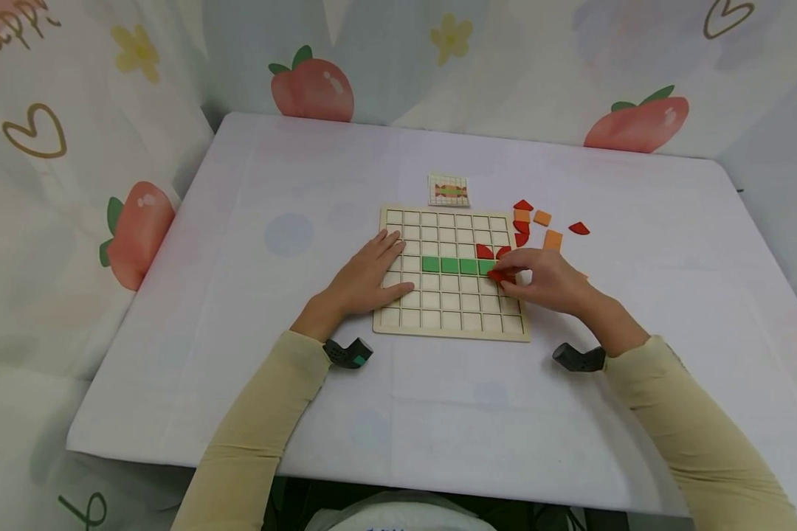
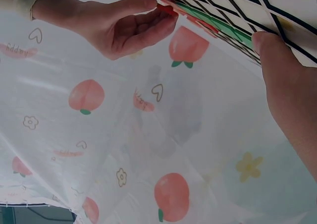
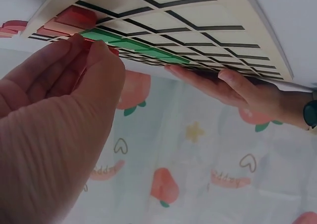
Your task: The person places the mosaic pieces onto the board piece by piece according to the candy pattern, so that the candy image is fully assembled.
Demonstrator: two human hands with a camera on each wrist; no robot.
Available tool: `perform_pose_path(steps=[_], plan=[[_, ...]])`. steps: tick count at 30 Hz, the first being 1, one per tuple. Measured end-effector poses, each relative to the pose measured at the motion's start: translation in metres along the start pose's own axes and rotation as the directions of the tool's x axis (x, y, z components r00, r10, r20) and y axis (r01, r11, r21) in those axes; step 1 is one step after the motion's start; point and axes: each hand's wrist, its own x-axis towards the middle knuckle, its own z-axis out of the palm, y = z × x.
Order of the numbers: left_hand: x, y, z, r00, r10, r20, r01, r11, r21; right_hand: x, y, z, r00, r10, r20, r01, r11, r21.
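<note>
A wooden grid board [image 1: 452,318] lies on the table with a row of green square tiles [image 1: 449,265] and two red pieces [image 1: 485,251] above its right end. My right hand [image 1: 544,280] pinches a small red piece [image 1: 496,276] at the right end of the green row; the same red piece [image 2: 166,9] shows between finger and thumb in the left wrist view. My left hand [image 1: 372,276] rests flat on the board's left side with fingers straight.
Loose red pieces [image 1: 521,221] and orange pieces [image 1: 547,228] lie just right of the board. A small pattern card [image 1: 449,189] sits behind it. The white-covered table [image 1: 272,383] is ringed by a peach-print curtain [image 1: 133,228].
</note>
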Motion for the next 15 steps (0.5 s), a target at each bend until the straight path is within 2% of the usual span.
perform_pose_path(steps=[5,12,15], plan=[[0.0004,0.0006,-0.0011,1.000,-0.004,0.004,0.004,1.000,0.001,0.0007,-0.0067,-0.0015,0.998,0.004,0.062,-0.003,1.000,-0.016],[0.0002,0.0001,-0.0004,1.000,-0.009,0.010,0.009,1.000,0.006,0.0019,-0.0096,-0.0017,0.995,-0.058,0.082,0.061,0.997,-0.046],[0.0007,-0.0002,0.0000,1.000,-0.004,0.008,0.003,1.000,0.007,0.0017,-0.0107,-0.0016,0.994,-0.047,0.095,0.051,0.998,-0.047]])
